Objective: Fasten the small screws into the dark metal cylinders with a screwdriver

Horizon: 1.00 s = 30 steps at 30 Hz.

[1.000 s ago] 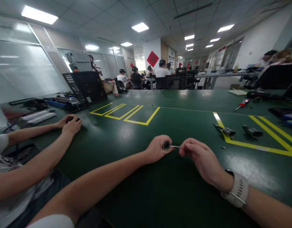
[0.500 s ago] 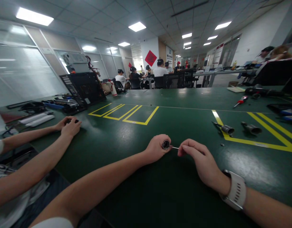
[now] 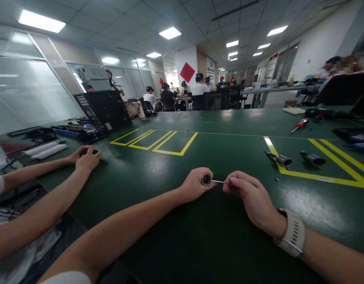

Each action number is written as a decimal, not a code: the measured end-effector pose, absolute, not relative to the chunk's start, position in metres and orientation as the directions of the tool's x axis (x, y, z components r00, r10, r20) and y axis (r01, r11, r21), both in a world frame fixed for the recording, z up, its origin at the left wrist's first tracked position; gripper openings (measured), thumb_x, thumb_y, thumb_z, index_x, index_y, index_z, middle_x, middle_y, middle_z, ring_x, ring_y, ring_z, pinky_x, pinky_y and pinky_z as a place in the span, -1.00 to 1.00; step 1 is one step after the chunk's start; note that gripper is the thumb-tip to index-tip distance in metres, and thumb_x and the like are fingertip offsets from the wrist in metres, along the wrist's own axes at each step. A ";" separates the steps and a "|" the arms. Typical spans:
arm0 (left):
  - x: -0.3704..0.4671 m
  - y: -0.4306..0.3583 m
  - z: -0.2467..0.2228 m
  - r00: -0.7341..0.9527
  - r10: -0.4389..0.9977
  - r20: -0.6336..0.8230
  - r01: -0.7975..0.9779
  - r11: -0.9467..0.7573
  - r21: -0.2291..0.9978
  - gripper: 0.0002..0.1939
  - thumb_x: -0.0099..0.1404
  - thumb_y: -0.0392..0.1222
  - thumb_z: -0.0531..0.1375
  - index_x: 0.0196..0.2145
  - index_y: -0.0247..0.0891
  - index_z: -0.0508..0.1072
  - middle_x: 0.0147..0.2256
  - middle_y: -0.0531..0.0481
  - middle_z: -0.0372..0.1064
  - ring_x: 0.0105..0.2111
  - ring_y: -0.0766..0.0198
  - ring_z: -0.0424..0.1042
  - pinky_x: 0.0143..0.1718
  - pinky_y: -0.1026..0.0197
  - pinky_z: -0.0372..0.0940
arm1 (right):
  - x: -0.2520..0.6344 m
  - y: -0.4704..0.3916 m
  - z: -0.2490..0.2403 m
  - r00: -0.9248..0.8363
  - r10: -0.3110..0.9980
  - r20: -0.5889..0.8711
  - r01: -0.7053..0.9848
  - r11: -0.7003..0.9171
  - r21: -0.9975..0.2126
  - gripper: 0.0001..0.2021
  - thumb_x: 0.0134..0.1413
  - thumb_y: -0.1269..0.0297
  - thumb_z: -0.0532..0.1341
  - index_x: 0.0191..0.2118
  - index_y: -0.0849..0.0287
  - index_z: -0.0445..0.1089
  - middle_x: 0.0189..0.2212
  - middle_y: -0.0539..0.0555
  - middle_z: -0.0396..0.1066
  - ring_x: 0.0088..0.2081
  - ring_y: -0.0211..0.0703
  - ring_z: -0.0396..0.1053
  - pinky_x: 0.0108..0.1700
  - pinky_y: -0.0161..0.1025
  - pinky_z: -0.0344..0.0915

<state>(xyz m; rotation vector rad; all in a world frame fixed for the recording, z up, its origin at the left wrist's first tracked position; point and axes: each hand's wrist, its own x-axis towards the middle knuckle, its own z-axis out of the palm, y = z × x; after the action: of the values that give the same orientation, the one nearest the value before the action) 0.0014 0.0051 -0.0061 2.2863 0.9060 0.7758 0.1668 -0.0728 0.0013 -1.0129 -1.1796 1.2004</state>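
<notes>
My left hand (image 3: 194, 184) is closed around a short dark metal cylinder (image 3: 205, 180), its open round end facing me. From the right, a thin metal rod (image 3: 218, 182) reaches to the cylinder's rim; whether its tip goes inside I cannot tell. The rod's other end is pinched between the thumb and fingers of my right hand (image 3: 249, 193), which wears a pale watch strap. Further right on the green table lie two similar metal cylinders with narrow dark stems, one (image 3: 284, 160) on the yellow tape and another (image 3: 316, 159) beside it. A tiny dark piece (image 3: 276, 180) lies nearer me.
At my left a co-worker's hands (image 3: 87, 157) hold a small dark object. A red-handled screwdriver (image 3: 302, 124) lies at the back right, near a dark power tool (image 3: 321, 112). Yellow tape (image 3: 189, 142) marks the green table (image 3: 158, 181). A black computer case (image 3: 103, 108) stands back left.
My right fingers have shifted slightly along and up, and more of the rod shows between the hands. My left hand keeps its hold on the cylinder, nearly unmoved.
</notes>
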 end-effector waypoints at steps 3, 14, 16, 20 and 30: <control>0.001 0.003 -0.004 0.625 0.724 0.291 0.478 -0.650 0.591 -0.84 0.06 -0.24 0.22 -0.53 -0.30 0.28 -0.52 0.12 0.18 -0.50 0.40 0.18 -0.47 0.34 0.09 | 0.167 -0.077 0.005 -0.040 0.980 0.196 0.088 0.199 -0.976 -0.78 0.09 0.31 0.05 -0.51 0.15 0.35 -0.53 -0.01 0.33 -0.38 -0.16 0.28 -0.24 -0.15 0.14; 0.002 0.003 0.000 0.634 0.723 0.273 0.505 -0.655 0.562 -0.82 0.08 -0.20 0.22 -0.53 -0.30 0.28 -0.52 0.12 0.17 -0.50 0.39 0.18 -0.46 0.33 0.09 | 0.169 -0.068 0.000 -0.035 0.999 0.018 -0.286 0.007 -0.958 -0.83 -0.01 0.33 0.10 -0.54 0.19 0.36 -0.57 0.03 0.33 -0.45 -0.18 0.25 -0.32 -0.18 0.15; 0.002 0.002 0.000 0.627 0.730 0.272 0.502 -0.646 0.575 -0.82 0.07 -0.20 0.22 -0.53 -0.30 0.27 -0.53 0.13 0.16 -0.50 0.40 0.17 -0.47 0.33 0.09 | 0.169 -0.069 0.001 -0.025 0.999 0.020 -0.289 0.011 -0.957 -0.82 -0.01 0.33 0.11 -0.55 0.18 0.36 -0.57 0.03 0.33 -0.45 -0.18 0.25 -0.32 -0.19 0.14; 0.002 0.001 0.001 0.633 0.731 0.255 0.490 -0.633 0.599 -0.80 0.06 -0.19 0.24 -0.53 -0.30 0.27 -0.53 0.13 0.17 -0.50 0.40 0.17 -0.47 0.33 0.09 | 0.170 -0.069 0.002 -0.013 0.999 0.035 -0.291 0.029 -0.956 -0.81 -0.01 0.34 0.10 -0.56 0.19 0.37 -0.58 0.03 0.33 -0.46 -0.18 0.25 -0.33 -0.19 0.14; 0.002 0.004 -0.002 0.646 0.721 0.249 0.439 -0.618 0.652 -0.78 0.05 -0.16 0.26 -0.52 -0.31 0.28 -0.52 0.13 0.19 -0.50 0.40 0.18 -0.47 0.34 0.09 | 0.170 -0.066 -0.001 -0.029 0.999 -0.025 -0.360 -0.034 -0.933 -0.81 -0.04 0.31 0.12 -0.57 0.19 0.37 -0.60 0.02 0.34 -0.49 -0.21 0.24 -0.37 -0.21 0.14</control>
<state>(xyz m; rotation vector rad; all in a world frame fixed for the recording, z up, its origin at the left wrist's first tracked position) 0.0018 0.0044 -0.0020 2.3154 0.9012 0.6784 0.1700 -0.0657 -0.0015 -0.9426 -0.9351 1.4001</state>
